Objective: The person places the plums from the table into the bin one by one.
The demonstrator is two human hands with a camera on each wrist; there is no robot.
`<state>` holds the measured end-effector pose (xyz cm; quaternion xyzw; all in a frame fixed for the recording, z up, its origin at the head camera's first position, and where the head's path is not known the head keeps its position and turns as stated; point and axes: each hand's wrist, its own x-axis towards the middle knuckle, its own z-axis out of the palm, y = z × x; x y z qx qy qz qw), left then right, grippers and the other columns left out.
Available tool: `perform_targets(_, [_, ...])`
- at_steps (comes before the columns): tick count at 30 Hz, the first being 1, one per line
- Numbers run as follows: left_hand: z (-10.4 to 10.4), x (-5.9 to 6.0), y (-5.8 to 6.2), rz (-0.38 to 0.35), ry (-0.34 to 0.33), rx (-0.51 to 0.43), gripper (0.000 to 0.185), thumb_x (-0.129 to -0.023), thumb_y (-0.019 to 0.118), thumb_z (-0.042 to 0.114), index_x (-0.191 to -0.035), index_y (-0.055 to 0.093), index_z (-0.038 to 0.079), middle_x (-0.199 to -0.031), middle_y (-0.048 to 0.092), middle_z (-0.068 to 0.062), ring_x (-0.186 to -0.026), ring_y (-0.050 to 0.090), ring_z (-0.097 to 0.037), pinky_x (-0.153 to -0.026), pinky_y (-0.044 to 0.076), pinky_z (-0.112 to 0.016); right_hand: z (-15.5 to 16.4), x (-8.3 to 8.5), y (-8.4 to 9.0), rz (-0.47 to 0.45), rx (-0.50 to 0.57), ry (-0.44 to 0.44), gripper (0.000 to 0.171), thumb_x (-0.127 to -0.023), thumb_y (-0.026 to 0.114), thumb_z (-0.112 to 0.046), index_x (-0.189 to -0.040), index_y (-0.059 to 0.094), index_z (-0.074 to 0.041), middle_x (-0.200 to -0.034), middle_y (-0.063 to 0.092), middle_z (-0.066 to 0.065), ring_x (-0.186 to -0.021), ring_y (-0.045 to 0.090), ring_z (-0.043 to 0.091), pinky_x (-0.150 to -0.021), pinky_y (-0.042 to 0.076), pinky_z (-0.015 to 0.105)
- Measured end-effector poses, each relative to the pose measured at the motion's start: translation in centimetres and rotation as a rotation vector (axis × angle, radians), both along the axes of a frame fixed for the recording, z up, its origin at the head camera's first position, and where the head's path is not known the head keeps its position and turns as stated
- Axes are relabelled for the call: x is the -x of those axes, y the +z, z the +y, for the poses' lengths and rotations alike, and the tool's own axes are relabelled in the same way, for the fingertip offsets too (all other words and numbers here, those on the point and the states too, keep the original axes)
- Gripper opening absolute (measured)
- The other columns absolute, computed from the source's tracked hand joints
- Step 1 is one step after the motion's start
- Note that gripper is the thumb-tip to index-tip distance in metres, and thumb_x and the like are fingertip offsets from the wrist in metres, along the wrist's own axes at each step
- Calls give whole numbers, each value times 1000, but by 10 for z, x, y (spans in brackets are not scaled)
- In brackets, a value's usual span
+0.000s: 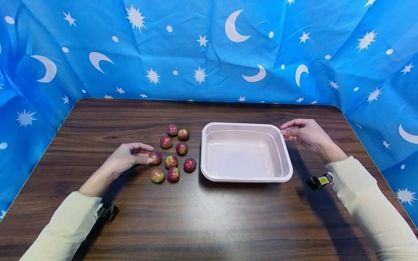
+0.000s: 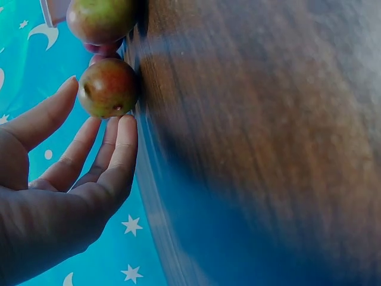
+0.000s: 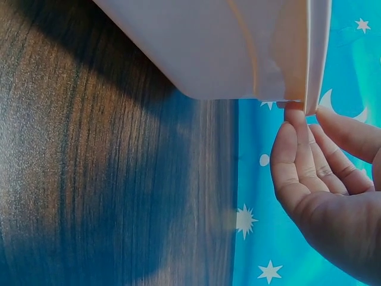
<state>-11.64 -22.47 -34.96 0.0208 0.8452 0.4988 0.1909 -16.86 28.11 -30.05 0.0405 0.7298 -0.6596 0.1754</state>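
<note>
Several small red-and-green plums (image 1: 171,161) lie loosely grouped on the table. My left hand (image 1: 125,157) reaches in from the left and holds the leftmost plum (image 1: 155,157) at its fingertips. In the left wrist view, the thumb touches one side of this plum (image 2: 108,87) and the other fingertips meet its lower side. A white plastic basin (image 1: 241,180), with nothing in it, stands right of the plums. My right hand (image 1: 303,134) pinches its rim at the far right corner. The right wrist view shows thumb and fingers on either side of the basin's rim (image 3: 314,65).
The dark wood-grain table (image 1: 209,224) ends at a far edge against a blue cloth (image 1: 183,50) with white moons and stars. Black wrist devices (image 1: 109,212) sit at both cuffs. Another plum (image 2: 102,18) lies just beyond the held one.
</note>
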Motion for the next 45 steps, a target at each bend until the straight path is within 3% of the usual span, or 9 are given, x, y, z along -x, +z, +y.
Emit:
perform_targets(20, [1,2,-4,-16,-17,11,48,-84,67,22,-119,52,-6,-107,61,-16,-91,58,-14,-77,47,-25,1,0,1,-11,9,6,14,-85,60,4,-88,69,-7,-80,68,4,-72,65,15,-67,52,25])
perform_targets(45, [-1,2,-3,-59,-17,-12,50,-84,68,23,-119,50,-7,-103,61,-12,-88,58,-10,-78,46,-25,0,0,-1,13,-59,17,14,-85,62,0,-98,64,2,-82,67,3,-73,65,15,-69,52,26])
